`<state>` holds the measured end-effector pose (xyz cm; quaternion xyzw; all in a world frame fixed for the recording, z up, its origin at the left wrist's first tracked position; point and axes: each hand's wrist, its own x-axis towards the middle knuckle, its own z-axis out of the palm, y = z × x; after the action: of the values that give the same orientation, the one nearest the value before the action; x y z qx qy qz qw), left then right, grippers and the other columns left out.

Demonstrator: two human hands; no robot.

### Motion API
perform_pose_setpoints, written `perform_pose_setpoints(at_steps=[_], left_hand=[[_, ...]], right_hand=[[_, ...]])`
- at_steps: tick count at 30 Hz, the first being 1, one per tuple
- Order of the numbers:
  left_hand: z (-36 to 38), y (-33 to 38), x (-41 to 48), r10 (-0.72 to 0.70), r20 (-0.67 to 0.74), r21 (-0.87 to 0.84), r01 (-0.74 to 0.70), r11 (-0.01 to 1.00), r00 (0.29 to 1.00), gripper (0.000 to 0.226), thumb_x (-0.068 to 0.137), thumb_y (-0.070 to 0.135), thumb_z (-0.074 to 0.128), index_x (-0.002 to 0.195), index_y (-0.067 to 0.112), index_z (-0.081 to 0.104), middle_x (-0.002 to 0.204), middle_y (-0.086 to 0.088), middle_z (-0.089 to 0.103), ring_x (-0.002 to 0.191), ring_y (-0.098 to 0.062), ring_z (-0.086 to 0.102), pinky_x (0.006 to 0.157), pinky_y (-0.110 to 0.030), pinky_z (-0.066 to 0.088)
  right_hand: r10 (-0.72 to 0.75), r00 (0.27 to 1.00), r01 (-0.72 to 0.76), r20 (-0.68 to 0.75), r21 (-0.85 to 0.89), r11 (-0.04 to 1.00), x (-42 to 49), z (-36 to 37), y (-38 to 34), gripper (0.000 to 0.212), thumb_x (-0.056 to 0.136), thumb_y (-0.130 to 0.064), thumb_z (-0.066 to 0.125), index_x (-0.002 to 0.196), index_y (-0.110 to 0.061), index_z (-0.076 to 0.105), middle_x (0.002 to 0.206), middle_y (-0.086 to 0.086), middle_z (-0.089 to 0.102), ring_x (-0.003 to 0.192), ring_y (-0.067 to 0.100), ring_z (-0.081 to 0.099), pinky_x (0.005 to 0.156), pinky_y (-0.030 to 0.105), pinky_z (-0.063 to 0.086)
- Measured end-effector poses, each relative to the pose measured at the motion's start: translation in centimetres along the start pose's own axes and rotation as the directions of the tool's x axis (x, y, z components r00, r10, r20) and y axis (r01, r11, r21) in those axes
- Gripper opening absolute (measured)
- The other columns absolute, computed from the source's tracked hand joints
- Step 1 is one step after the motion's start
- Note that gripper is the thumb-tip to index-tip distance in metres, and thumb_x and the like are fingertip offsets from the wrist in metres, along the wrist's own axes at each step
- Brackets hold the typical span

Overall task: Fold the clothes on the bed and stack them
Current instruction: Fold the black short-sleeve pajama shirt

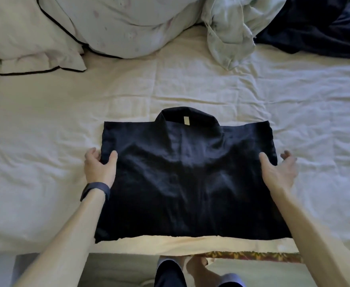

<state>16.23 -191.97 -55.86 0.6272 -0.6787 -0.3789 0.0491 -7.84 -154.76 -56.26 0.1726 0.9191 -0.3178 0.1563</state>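
Note:
A black collared shirt lies folded into a rectangle near the front edge of the bed, collar and white label pointing away from me. My left hand, with a dark wristband, grips the shirt's left edge, thumb on top and fingers round the side. My right hand holds the right edge the same way, thumb on the cloth and fingers curled beyond the edge. A crumpled pale green garment and a dark navy garment lie unfolded at the back right.
Two pillows lie at the back left, one with dark piping. Wrinkled white sheet spreads on both sides of the shirt. The bed's front edge runs just below the shirt, with my feet on the floor beneath.

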Motion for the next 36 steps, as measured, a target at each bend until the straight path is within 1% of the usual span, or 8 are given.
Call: perform_pose_setpoints(at_steps=[5, 10, 17, 25, 28, 31, 34, 36], left_hand=[[2.9, 3.6, 7.7, -0.035, 0.013, 0.025, 0.035, 0.999, 0.999, 0.058, 0.09, 0.049, 0.067, 0.135, 0.016, 0.049, 0.129, -0.001, 0.063, 0.118, -0.027, 0.058, 0.09, -0.029, 0.04], [3.7, 3.6, 11.1, 0.074, -0.123, 0.063, -0.067, 0.996, 0.99, 0.031, 0.096, 0.04, 0.062, 0.112, 0.015, 0.066, 0.108, -0.001, 0.068, 0.098, -0.021, 0.061, 0.08, -0.023, 0.039], [2.9, 4.1, 13.0, 0.12, -0.324, -0.12, -0.166, 0.979, 0.939, 0.024, 0.096, 0.043, 0.058, 0.108, 0.023, 0.062, 0.093, 0.005, 0.063, 0.082, -0.013, 0.058, 0.063, -0.002, 0.038], [4.6, 4.3, 13.2, 0.127, -0.129, 0.216, -0.097, 0.971, 0.983, 0.031, 0.097, 0.036, 0.054, 0.121, 0.017, 0.057, 0.125, -0.01, 0.062, 0.117, -0.033, 0.056, 0.091, -0.035, 0.042], [5.4, 5.3, 9.6, 0.371, -0.2, 0.488, -0.236, 0.84, 0.907, 0.054, 0.095, 0.042, 0.052, 0.142, 0.016, 0.047, 0.145, -0.015, 0.047, 0.131, -0.039, 0.044, 0.102, -0.048, 0.037], [7.6, 4.4, 2.9, 0.665, 0.045, 0.581, -0.561, 0.59, 0.745, 0.064, 0.096, 0.047, 0.051, 0.149, 0.012, 0.043, 0.155, -0.016, 0.038, 0.142, -0.037, 0.037, 0.11, -0.056, 0.03], [11.2, 1.9, -5.1, 0.658, 0.442, 0.491, -0.778, 0.392, 0.61, 0.072, 0.095, 0.053, 0.043, 0.158, 0.023, 0.027, 0.167, -0.007, 0.018, 0.153, -0.028, 0.018, 0.116, -0.062, 0.019], [12.3, 0.0, -7.7, 0.624, 0.558, 0.471, -0.828, 0.305, 0.547, 0.07, 0.095, 0.055, 0.038, 0.159, 0.032, 0.019, 0.168, -0.001, 0.01, 0.154, -0.023, 0.013, 0.117, -0.064, 0.021]], right_hand=[[0.079, 0.997, -0.078, -0.006, 0.057, 0.995, 8.1, 3.2, -3.2, 0.068, 0.084, -0.062, 0.067, 0.132, -0.016, 0.051, 0.128, 0.005, 0.062, 0.122, 0.03, 0.057, 0.108, 0.052, 0.043], [0.002, 0.999, 0.0, -0.038, 0.055, 0.998, 11.6, 4.1, -3.3, 0.03, 0.091, -0.048, 0.063, 0.109, -0.025, 0.07, 0.109, 0.002, 0.073, 0.109, 0.025, 0.066, 0.094, 0.03, 0.045], [-0.083, 0.982, 0.112, -0.172, 0.167, 0.98, 12.5, 4.5, -4.1, 0.028, 0.092, -0.053, 0.056, 0.106, -0.03, 0.063, 0.096, -0.007, 0.065, 0.09, 0.012, 0.061, 0.078, 0.023, 0.041], [-0.1, 0.988, 0.096, -0.117, -0.037, 0.995, 12.8, 5.5, -4.8, 0.046, 0.095, -0.049, 0.05, 0.126, -0.017, 0.059, 0.124, 0.008, 0.065, 0.12, 0.03, 0.057, 0.099, 0.035, 0.04], [-0.16, 0.967, 0.132, -0.197, -0.148, 0.98, 8.6, 5.6, -5.3, 0.067, 0.091, -0.055, 0.049, 0.146, -0.015, 0.043, 0.149, 0.011, 0.045, 0.137, 0.034, 0.04, 0.111, 0.052, 0.032], [-0.477, 0.868, 0.443, -0.141, -0.217, 0.87, 0.9, 7.0, -4.4, 0.062, 0.095, -0.045, 0.055, 0.146, -0.01, 0.047, 0.157, 0.014, 0.04, 0.144, 0.035, 0.036, 0.114, 0.053, 0.029], [-0.711, 0.684, 0.717, 0.16, -0.322, 0.618, -6.9, 10.8, -2.0, 0.061, 0.099, -0.042, 0.05, 0.153, -0.014, 0.045, 0.164, 0.011, 0.033, 0.153, 0.029, 0.029, 0.118, 0.051, 0.024], [-0.724, 0.591, 0.8, 0.356, -0.377, 0.467, -8.8, 12.5, -0.8, 0.064, 0.102, -0.047, 0.042, 0.161, -0.023, 0.031, 0.17, 0.006, 0.019, 0.157, 0.023, 0.016, 0.123, 0.054, 0.015]])
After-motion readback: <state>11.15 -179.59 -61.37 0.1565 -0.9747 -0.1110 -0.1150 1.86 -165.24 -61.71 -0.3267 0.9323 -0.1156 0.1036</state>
